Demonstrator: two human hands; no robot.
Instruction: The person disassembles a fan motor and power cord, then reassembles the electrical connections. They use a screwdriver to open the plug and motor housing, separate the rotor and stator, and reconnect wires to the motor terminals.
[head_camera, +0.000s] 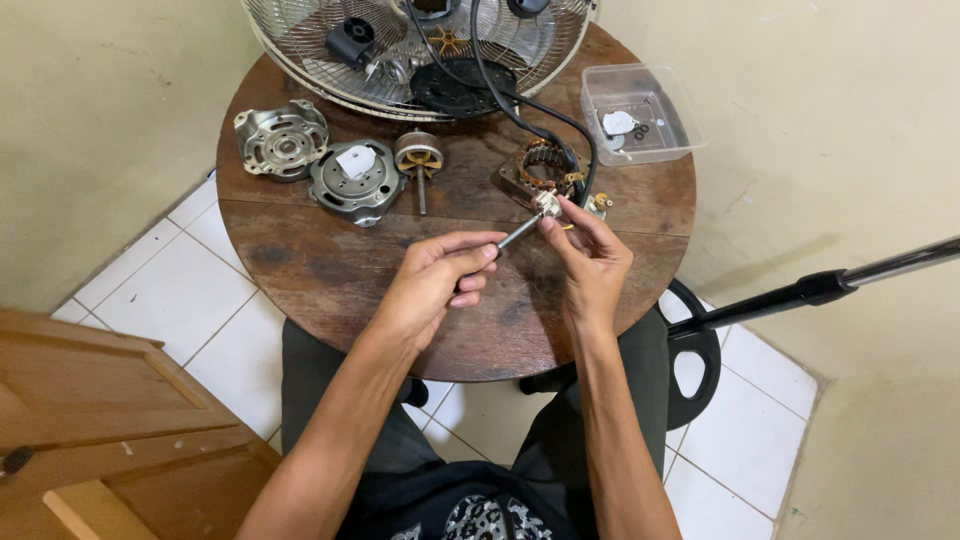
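Note:
My left hand (432, 283) grips the handle of a screwdriver (519, 233) whose shaft points up and right. Its tip meets a small metal part (547, 204) pinched between the fingertips of my right hand (592, 262). Both hands hover over the round wooden table (330, 270). Just beyond the small part lies a stator with copper windings (540, 170), with a black cable (520, 110) running to it.
Two metal motor housings (281, 139) (355, 180) and a rotor with a shaft (419, 160) lie at the table's left back. A wire fan grille (420, 50) sits at the back, a clear plastic box (640, 110) at the right. A black pole and round base (800, 292) stand to the right.

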